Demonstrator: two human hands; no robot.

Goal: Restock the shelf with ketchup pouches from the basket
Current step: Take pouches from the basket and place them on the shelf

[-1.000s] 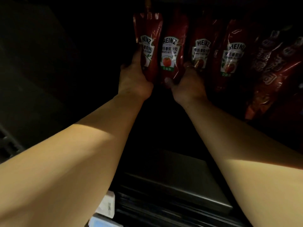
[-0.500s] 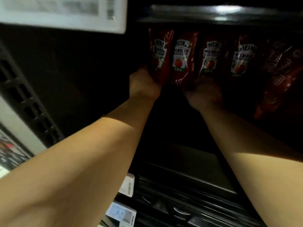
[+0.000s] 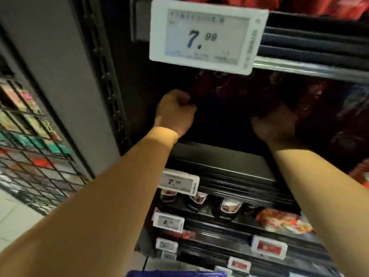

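Observation:
Several dark red ketchup pouches (image 3: 229, 90) stand in a row deep in the shadowed shelf (image 3: 219, 156), their tops hidden behind a big price tag. My left hand (image 3: 175, 112) is at the lower edge of the leftmost pouch (image 3: 199, 88), with its fingers curled against it. Further right, my right hand (image 3: 273, 124) reaches up to the base of the pouches; it is too dark to see how its fingers lie. The blue rim of the basket (image 3: 175, 273) shows at the bottom edge.
A white price tag (image 3: 207, 35) reading 7.99 hangs from the shelf above, just over my hands. Lower shelves hold jars (image 3: 229, 206), a red packet (image 3: 283, 220) and small price tags (image 3: 179, 181). On the left are a grey upright (image 3: 60, 76) and a wire rack (image 3: 30, 146).
The view has pulled back and down: the upper price tag now covers the pouch labels and the lower shelves have appeared. Both hands stay at the pouches' bases, the right one further right.

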